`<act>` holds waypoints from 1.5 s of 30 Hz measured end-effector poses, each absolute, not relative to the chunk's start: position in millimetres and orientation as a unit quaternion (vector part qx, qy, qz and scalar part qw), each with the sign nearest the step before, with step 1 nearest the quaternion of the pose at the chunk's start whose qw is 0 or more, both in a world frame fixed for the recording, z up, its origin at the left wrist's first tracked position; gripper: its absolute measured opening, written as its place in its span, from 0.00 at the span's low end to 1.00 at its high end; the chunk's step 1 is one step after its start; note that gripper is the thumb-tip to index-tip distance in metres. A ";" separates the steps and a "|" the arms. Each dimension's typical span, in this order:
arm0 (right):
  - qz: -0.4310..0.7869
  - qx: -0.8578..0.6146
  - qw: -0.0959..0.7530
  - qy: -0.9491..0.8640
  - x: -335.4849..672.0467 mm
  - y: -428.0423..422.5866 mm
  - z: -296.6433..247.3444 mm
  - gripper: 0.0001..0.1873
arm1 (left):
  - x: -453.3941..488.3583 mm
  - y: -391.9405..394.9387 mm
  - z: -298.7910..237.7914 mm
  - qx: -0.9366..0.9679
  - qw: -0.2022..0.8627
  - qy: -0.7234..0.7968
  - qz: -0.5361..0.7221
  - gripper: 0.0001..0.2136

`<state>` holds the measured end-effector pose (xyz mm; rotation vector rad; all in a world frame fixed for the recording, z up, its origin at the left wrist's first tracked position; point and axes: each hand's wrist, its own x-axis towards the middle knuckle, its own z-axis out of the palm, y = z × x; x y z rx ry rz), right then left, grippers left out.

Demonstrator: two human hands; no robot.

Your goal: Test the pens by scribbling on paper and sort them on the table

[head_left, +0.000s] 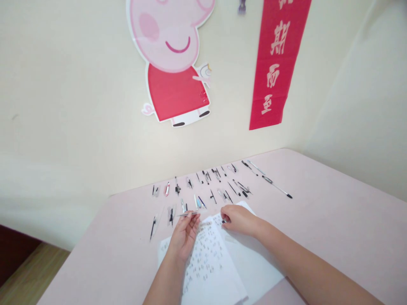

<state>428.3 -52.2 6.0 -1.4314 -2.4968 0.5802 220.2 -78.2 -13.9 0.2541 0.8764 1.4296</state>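
Above the handwritten sheet (pixel 206 267), your left hand (pixel 186 235) pinches a slim, pale piece (pixel 184 214) between thumb and fingertips, its length lying nearly crosswise and pointing out to the left. Your right hand (pixel 238 219) is just beside it, fingers curled in over the papers, with a small dark piece (pixel 224 221) gripped at the fingertips — too small to tell what it is. Under your right forearm a second sheet (pixel 254 264), mostly blank in what shows, lies partly beneath the first.

Beyond your hands, pens and pen parts (pixel 178 186) are spread in loose rows across the pale pink table (pixel 333 220), many grouped as clear barrels beside dark pieces. A red-and-white pen (pixel 167 189) lies toward the left of the far row, and a long clear pen (pixel 277 187) with a dark end rests at the right — well apart from your hands. On the wall (pixel 79 106) behind hang a cartoon pig cutout (pixel 178 93) and a red banner (pixel 270 76) with pale characters.
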 end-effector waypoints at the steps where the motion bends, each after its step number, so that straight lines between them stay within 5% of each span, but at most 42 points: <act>1: 0.194 -0.486 0.098 -0.847 428.0 -52.3 5.3 0.06 | 220.0 -78.1 -14.6 0.114 0.663 0.385 0.632 0.09; 12: 0.169 -0.491 0.126 -0.845 425.4 -51.0 3.7 0.04 | 221.1 -78.1 -14.1 0.119 0.660 0.386 0.633 0.09; 28: 0.297 -0.449 0.339 -0.772 410.6 -53.8 4.7 0.06 | 223.9 -80.7 -9.0 0.154 0.660 0.395 0.620 0.07; 45: 0.291 -0.461 0.358 -0.758 404.5 -57.0 1.7 0.04 | 224.9 -79.9 -9.1 0.167 0.664 0.395 0.613 0.07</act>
